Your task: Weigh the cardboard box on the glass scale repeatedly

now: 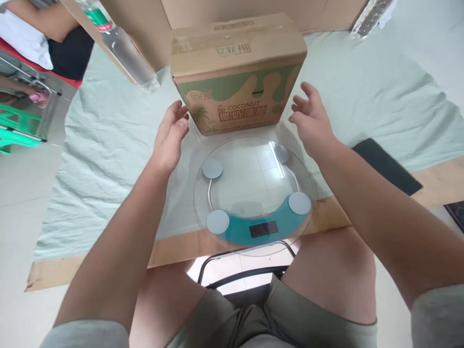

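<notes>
A brown cardboard box with green print and the word COCONUT stands upright behind a round glass bathroom scale. The scale has a teal band, a dark display and round grey pads; its near edge juts past the table's front edge. My left hand is beside the box's lower left corner, fingers curved and apart, holding nothing. Off the box's right side, my right hand hovers with spread fingers and a gap to the cardboard. Whether the left fingertips touch the box I cannot tell.
A clear bottle with a green and red label leans at the back left by a cardboard panel. Another clear bottle is at the back right. A black flat pad lies right. Another person's arm and a green stool show left.
</notes>
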The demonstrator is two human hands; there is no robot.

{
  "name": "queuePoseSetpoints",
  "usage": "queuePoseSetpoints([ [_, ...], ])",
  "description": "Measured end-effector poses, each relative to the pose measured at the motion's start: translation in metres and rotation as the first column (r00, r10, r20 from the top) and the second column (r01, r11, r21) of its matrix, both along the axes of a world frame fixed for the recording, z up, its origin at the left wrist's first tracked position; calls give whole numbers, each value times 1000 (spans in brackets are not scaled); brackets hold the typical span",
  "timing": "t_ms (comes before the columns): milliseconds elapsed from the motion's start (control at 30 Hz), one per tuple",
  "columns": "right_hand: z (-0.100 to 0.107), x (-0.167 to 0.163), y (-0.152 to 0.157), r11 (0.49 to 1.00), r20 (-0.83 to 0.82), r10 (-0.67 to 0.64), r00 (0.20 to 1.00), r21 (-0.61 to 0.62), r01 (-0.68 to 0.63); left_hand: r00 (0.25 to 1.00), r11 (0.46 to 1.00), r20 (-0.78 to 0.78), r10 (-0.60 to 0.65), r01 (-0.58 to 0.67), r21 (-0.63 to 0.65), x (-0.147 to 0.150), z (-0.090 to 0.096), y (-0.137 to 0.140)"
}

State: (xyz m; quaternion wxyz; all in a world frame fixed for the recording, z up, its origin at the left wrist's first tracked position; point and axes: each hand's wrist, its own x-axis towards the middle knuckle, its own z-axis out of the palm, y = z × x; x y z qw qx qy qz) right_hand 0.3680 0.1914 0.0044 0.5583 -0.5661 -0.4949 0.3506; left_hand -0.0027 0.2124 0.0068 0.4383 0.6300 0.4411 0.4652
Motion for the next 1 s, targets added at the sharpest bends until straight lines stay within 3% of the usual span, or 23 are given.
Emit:
queuePoseSetpoints([
  [67,1,8,-35,979,-81,-204,976,-41,201,994,997,-105,42,-35,64,-9,14,-48],
  [133,0,12,-79,969,-100,-249,963,-35,246,950,993,-308,49,-13,119,-14,24,-101],
  [233,-7,9,-145,948,-24,-318,948,-21,318,921,992,-370,124,-104,73,-13,26,-163],
  [300,-11,3,-179,947,40,-320,947,-12,320,907,981,-377,187,-190,29,-9,22,-186],
  [400,-12,-7,-203,957,161,-280,946,-27,288,891,968,-392,229,-250,-2,-3,15,-197],
  [567,-8,-12,-201,965,298,-204,933,-99,242,863,959,-456,219,-276,-62,3,10,-198],
  [767,-13,-9,-199,963,379,-166,910,-135,232,821,975,-562,99,-193,-111,9,5,-199],
  [1000,-14,-9,-200,965,403,-141,904,-150,217,792,976,-603,96,-195,-101,12,12,-201],
])
